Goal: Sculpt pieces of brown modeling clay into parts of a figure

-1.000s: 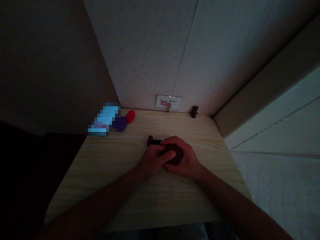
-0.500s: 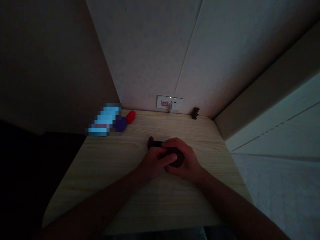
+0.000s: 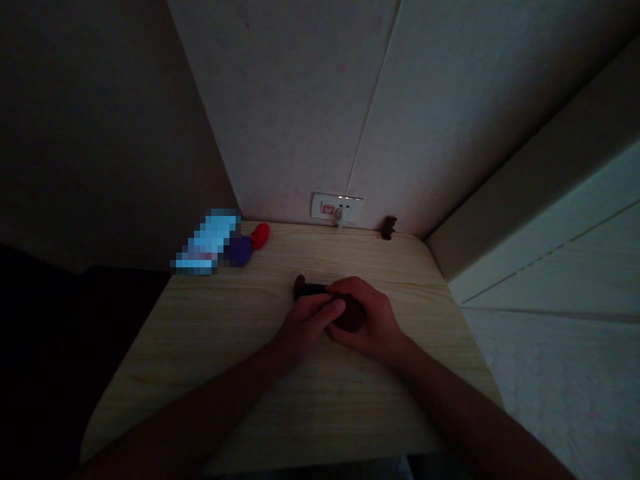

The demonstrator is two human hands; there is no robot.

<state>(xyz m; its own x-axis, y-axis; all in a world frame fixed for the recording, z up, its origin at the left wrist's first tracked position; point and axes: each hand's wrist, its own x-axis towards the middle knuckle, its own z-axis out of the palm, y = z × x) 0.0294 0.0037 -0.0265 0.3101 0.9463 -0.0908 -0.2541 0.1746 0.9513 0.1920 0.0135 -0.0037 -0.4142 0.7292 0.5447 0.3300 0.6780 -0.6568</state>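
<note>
Both my hands meet at the middle of a pale wooden table point(image 3: 225, 347) in dim light. My right hand point(image 3: 373, 323) is curled round a dark brown lump point(image 3: 351, 315) that rests on the table. My left hand point(image 3: 307, 325) presses against the same lump from the left, with its fingers laid over it. A dark stick-like piece with a rounded end point(image 3: 301, 289) lies on the table just beyond my left hand, touching or very near the lump.
A red lump point(image 3: 260, 235) and a purple lump point(image 3: 240, 250) lie at the table's far left beside a blurred blue patch point(image 3: 205, 243). A small brown shape point(image 3: 388, 227) sits against the back wall, near a white wall socket point(image 3: 336, 207). A bed is at the right.
My hands have stayed on the dark lump. My left fingers have shifted a little over it; the view has moved slightly.
</note>
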